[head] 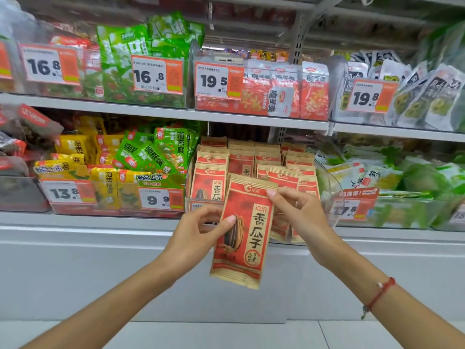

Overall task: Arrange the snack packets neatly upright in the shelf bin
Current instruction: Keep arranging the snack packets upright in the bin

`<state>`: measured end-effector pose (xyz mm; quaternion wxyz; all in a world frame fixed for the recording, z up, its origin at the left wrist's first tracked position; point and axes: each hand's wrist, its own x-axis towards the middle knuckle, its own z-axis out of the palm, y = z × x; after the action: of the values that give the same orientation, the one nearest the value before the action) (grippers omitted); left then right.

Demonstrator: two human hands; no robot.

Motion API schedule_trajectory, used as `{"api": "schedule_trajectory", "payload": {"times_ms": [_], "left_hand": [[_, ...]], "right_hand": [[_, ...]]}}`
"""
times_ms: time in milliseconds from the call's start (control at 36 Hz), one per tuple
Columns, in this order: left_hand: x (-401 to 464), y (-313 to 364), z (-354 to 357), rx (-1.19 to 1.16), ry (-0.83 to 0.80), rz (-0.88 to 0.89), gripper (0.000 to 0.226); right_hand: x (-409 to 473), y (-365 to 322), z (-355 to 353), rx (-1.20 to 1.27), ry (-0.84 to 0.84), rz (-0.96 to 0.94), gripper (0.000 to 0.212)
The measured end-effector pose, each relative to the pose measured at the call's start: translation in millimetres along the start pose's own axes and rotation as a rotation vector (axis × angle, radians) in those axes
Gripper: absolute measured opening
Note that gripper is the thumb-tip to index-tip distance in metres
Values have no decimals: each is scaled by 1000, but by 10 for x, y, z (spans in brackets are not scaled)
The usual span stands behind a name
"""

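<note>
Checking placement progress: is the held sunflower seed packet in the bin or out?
Out. Sunflower seed packet hangs before the bin, pinched by left hand and right hand.

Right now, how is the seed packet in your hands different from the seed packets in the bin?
The held packet hangs outside the bin, pinched by the left hand and right hand; the binned packets stand in rows untouched. The held packet shows its whole front; the binned packets overlap. Both are red and tan.

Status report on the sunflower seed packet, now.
Left hand and right hand both pinching one sunflower seed packet. Packet upright, held out in front of the shelf bin. Bin already packed with matching packets.
</note>
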<state>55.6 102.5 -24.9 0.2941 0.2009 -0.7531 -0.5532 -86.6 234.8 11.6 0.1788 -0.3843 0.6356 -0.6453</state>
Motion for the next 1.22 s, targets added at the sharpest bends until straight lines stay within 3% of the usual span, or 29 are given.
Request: {"api": "schedule_trajectory", "payload": {"times_ms": [111,250,417,472,583,667,722,833,1000,1111,1222], "left_hand": [[-7,5,-14,-10,41,23,35],[3,29,-35,-83,232,59,32],[-47,96,-45,-69,401,140,31],[-52,123,-40,-39,420,148,41],[-80,180,-14,-63,352,103,78],[-71,170,-37,-77,321,54,85],[-63,173,-82,-96,283,38,75],[-34,184,-187,-164,81,44,28],[-22,133,-193,-209,-93,-15,31],[-5,97,-178,-213,-85,-30,32],[-4,103,-148,-235,-30,-3,25]], "right_hand": [[14,13,2,-5,-33,42,17],[-17,73,64,-99,-240,98,40],[-16,70,180,-97,-183,2,31],[-19,68,209,-165,-140,-72,31],[-57,57,276,-308,-90,-241,31],[-83,50,307,-408,-112,-274,33],[-83,46,284,-426,-217,-222,35],[-62,-5,203,-181,-338,-31,30],[-38,-24,231,-74,-267,-3,34],[-61,-53,267,-22,-256,5,17],[-65,-55,305,19,-255,19,17]]}}
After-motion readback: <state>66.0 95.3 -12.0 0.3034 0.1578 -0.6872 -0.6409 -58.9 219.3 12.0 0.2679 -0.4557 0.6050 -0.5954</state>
